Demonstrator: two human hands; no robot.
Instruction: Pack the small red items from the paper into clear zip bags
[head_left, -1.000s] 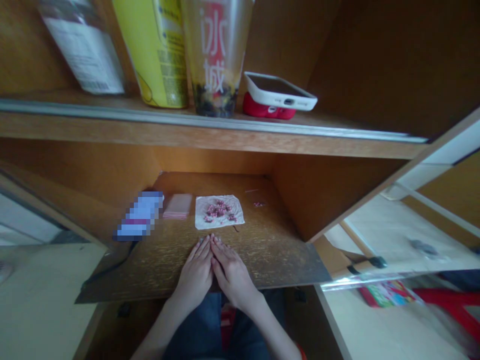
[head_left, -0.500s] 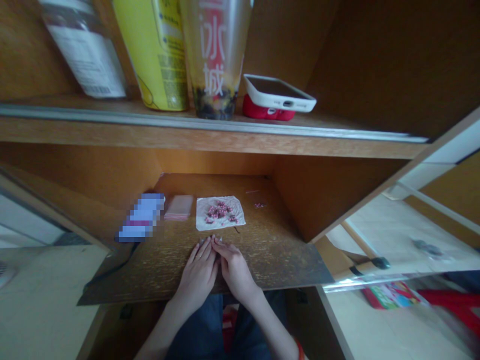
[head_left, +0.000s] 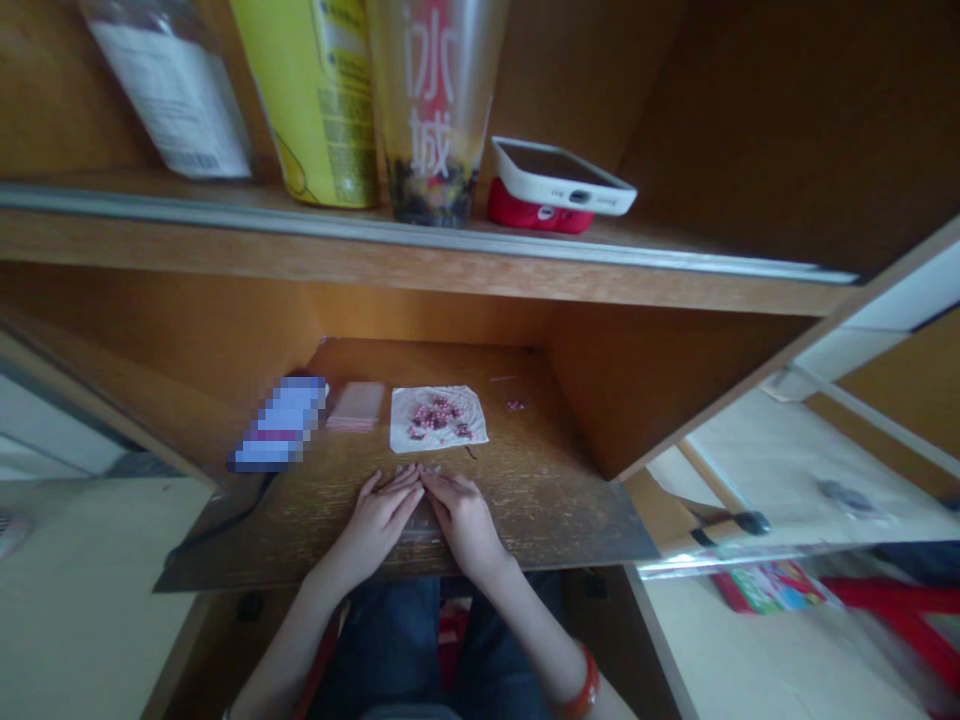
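Note:
My left hand [head_left: 385, 515] lies on the desk board with its fingers stretched forward and a little apart. Beside it rests my right hand [head_left: 466, 515], fingers extended and angled inward, so that the fingertips of both hands meet. Under and between them shows a piece of clear plastic [head_left: 420, 534], perhaps a small bag; the hands cover most of it. Just beyond the fingertips, a crumpled white tissue [head_left: 401, 433] carries a pile of pink and dark red beads [head_left: 439, 412]. A short dark strand [head_left: 470, 453] lies by the tissue's near edge.
Left of the tissue are a stack of pinkish packets [head_left: 356, 406] and a lit phone [head_left: 281, 425] with a cable. A few beads [head_left: 516, 405] lie to the right. Overhead, a shelf [head_left: 450, 258] bears a jar [head_left: 176, 95], a yellow container [head_left: 319, 110], a drink cup [head_left: 439, 120] and a white-cased phone [head_left: 562, 178].
My left hand has shifted slightly left and turned, with its fingers closer together. More clear plastic shows between the hands. The camera view has tilted a little.

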